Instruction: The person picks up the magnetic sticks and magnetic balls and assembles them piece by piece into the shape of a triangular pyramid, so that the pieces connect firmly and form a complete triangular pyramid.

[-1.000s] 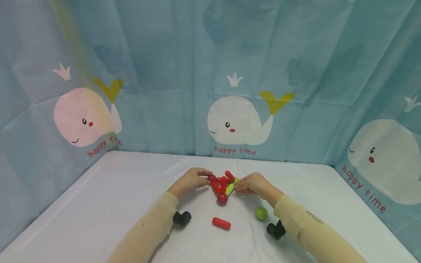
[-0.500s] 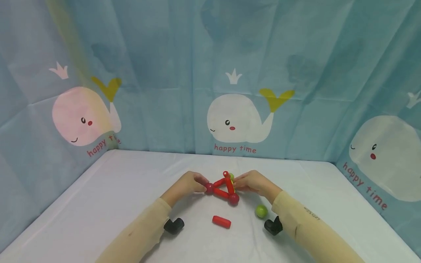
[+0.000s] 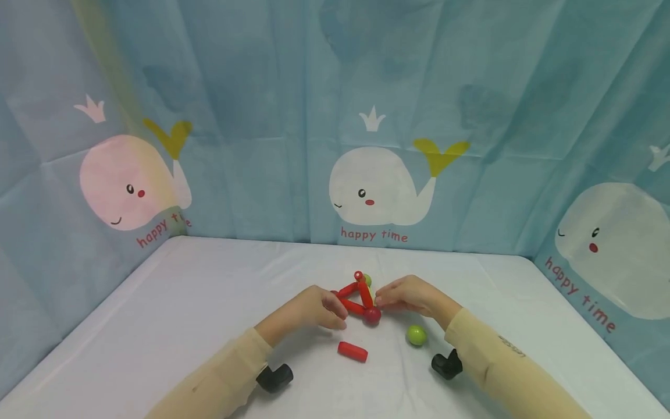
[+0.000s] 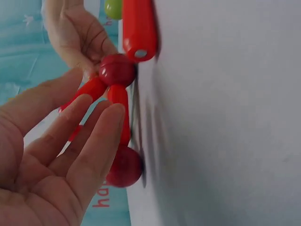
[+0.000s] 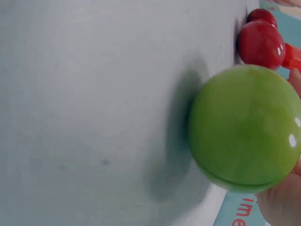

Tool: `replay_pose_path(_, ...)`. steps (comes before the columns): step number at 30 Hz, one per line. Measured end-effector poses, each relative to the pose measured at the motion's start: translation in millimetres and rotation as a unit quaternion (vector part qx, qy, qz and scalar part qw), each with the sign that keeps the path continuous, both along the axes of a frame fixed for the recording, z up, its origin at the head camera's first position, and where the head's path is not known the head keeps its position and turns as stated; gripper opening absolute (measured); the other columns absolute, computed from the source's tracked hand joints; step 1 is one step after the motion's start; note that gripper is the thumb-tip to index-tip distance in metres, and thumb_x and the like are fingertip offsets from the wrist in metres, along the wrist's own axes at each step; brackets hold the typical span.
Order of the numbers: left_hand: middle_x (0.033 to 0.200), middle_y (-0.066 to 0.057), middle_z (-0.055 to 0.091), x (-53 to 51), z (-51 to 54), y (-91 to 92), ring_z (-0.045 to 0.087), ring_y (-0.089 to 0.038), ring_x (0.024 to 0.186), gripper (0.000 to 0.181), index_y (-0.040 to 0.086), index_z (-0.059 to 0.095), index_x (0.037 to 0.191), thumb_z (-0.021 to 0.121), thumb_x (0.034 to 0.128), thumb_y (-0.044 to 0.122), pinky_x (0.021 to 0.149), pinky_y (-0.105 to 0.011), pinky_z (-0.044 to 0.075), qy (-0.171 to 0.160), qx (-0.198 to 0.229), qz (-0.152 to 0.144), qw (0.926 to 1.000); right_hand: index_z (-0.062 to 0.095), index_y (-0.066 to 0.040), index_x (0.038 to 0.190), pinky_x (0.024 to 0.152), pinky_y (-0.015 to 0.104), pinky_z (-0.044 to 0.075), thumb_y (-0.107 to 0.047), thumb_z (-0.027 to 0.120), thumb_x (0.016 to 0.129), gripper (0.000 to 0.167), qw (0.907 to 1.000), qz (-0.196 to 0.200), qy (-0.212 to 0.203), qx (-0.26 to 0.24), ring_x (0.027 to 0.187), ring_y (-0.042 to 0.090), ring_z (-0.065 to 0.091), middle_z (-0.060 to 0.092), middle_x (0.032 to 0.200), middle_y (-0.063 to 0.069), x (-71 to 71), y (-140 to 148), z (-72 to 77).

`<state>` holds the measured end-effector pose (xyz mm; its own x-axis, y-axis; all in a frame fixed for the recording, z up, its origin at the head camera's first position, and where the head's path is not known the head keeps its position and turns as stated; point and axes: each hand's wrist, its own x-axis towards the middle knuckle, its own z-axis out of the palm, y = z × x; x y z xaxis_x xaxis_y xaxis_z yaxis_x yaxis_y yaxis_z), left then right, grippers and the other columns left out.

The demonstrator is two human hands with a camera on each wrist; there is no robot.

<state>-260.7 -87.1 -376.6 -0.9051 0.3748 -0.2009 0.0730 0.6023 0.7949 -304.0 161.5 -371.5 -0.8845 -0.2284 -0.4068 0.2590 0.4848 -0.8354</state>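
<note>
A toy frame of red rods (image 3: 366, 295) and balls stands on the white table, with a dark red ball (image 3: 372, 315) at its front corner. A red rod rises at its back, beside a green ball (image 3: 367, 280) and a partly hidden yellow-green rod. My left hand (image 3: 317, 308) hovers in front of the frame's left corner, fingers loosely bent and holding nothing; it hides part of another dark red ball (image 4: 124, 167). My right hand (image 3: 410, 295) has its fingertips right beside the frame's right side; contact is hard to tell. A loose red rod (image 3: 353, 351) lies nearer me.
A loose green ball (image 3: 416, 335) sits on the table below my right hand. Black wrist cameras (image 3: 275, 378) stick out from both sleeves. Behind the white table (image 3: 209, 302) hangs a blue curtain (image 3: 251, 174) printed with whales.
The frame has turned and its front ball has shifted right. My left hand has left the dark red ball at the left corner and come nearer me. My right hand has drawn slightly back.
</note>
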Motion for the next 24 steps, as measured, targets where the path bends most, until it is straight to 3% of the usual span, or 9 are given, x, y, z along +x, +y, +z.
replay_pose_path(6,0.088,0.005,0.073,8.4,-4.3,4.3,0.065,-0.013,0.076,0.016,0.018,0.077,0.095,0.082,0.0798,0.020,0.074,-0.028,0.054,-0.033,-0.010,-0.043,0.9985,0.072,-0.001,0.114,0.090,0.033,0.058,-0.018,0.074,0.088,0.031,0.9997,0.021,-0.003,-0.014,0.091,0.016,0.071,0.076,0.105,0.009,5.8,0,-2.7)
replay_pose_path(13,0.086,0.005,0.074,12.5,-7.7,5.9,0.063,-0.012,0.080,0.015,0.017,0.078,0.094,0.082,0.0798,0.018,0.074,-0.027,0.051,-0.032,-0.007,-0.083,0.9960,0.071,0.001,0.116,0.088,0.034,0.059,-0.018,0.078,0.086,0.036,0.9992,0.032,-0.001,-0.025,0.093,0.019,0.074,0.076,0.109,0.011,7.1,-1,-6.8)
replay_pose_path(18,0.084,0.005,0.073,18.1,-6.6,9.7,0.062,-0.012,0.079,0.014,0.018,0.078,0.092,0.083,0.0788,0.016,0.074,-0.028,0.050,-0.026,-0.019,-0.083,0.9960,0.071,0.000,0.116,0.087,0.032,0.059,-0.019,0.079,0.085,0.037,0.9993,0.033,0.006,-0.013,0.092,0.018,0.074,0.076,0.107,0.010,9.3,-4,-5.3)
replay_pose_path(24,0.076,0.005,0.071,21.8,-7.4,14.6,0.059,-0.013,0.072,0.010,0.017,0.078,0.083,0.084,0.0768,0.014,0.068,-0.026,0.048,0.008,-0.045,-0.074,0.9962,0.072,0.001,0.115,0.087,0.032,0.059,-0.016,0.078,0.085,0.035,0.9992,0.038,0.013,-0.008,0.090,0.016,0.074,0.077,0.105,0.011,12.0,-7,-2.5)
